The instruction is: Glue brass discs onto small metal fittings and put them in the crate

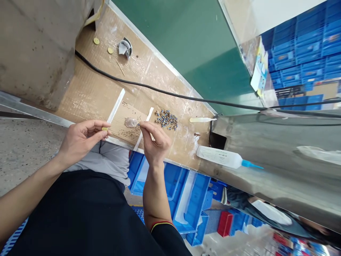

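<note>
Pinching a small yellow disc (pixel 104 128), the left hand (pixel 82 138) could drop it if its grip slips; the right hand (pixel 156 140) pinches a tiny silver part (pixel 138 124).

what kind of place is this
Probably a factory or workshop for assembling small parts: a cardboard-covered workbench holds a pile of small metal parts and a squeeze bottle with a blue nozzle, and blue plastic crates are stacked nearby.

Left hand (pixel 81 142) pinching small yellow disc (pixel 104 128); right hand (pixel 156 140) pinching clear capsule (pixel 131 123); loose metal fittings (pixel 166 119) at 3 o'clock from capsule, on cardboard-covered counter (pixel 90 96).
</note>
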### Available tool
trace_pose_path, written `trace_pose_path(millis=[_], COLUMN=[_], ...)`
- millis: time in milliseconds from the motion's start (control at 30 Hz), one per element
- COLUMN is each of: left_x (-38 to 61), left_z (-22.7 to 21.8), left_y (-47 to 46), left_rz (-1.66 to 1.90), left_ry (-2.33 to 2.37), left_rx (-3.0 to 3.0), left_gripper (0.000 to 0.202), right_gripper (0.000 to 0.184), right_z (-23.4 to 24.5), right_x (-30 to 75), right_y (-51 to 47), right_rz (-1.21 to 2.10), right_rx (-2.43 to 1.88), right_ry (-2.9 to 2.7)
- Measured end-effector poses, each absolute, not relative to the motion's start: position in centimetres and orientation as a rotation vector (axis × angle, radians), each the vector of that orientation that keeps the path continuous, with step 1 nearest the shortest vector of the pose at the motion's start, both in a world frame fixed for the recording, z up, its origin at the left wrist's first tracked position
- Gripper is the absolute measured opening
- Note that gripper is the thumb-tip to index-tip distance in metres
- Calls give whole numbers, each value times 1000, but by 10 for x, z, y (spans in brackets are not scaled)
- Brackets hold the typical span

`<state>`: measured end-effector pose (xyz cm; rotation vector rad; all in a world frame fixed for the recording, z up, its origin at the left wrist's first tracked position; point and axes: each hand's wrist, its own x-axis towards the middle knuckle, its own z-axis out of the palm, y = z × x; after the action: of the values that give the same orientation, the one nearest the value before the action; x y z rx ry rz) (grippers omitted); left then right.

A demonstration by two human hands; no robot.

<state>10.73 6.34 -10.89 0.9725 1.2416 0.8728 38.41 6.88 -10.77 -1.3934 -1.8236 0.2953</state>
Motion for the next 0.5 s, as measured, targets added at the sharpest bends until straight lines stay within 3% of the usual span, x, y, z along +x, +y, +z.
trace_pose_path(millis=[500], left_x=[107], left_z=[-107], left_y=[63], left_rz=[852], left_ry=[1237], left_rx=[965], left_gripper=[36], right_gripper=[15], right_z=[-105], right_x=[384], right_y=[67], right_rz=[365], right_rx=[-1465], right_ry=[-1776])
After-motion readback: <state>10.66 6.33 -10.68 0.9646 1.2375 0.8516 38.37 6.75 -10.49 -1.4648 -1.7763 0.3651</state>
